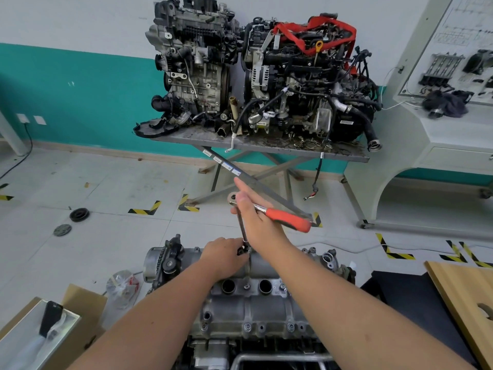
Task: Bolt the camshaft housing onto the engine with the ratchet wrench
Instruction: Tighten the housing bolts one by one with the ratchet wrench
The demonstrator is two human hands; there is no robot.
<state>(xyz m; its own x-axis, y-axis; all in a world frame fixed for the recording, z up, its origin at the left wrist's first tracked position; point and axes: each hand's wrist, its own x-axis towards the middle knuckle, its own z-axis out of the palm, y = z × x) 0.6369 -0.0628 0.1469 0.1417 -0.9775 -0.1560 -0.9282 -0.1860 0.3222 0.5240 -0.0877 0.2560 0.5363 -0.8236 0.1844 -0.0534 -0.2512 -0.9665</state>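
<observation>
The grey camshaft housing (248,303) lies on top of the engine (213,345) in front of me, with two round plug holes and several bolts along its near edge. My right hand (253,214) holds the ratchet wrench (288,217) by its shaft near the head; the red handle points right. A long extension bar (243,231) runs from the ratchet head down to the housing's far edge. My left hand (226,255) grips the socket end of that bar on the housing.
Two complete engines (256,76) stand on a grey scissor-leg table (266,148) behind. A cardboard box (82,311) with a clear-lidded case sits at lower left, a wooden board (464,303) at lower right. Round discs (79,214) lie on the tiled floor.
</observation>
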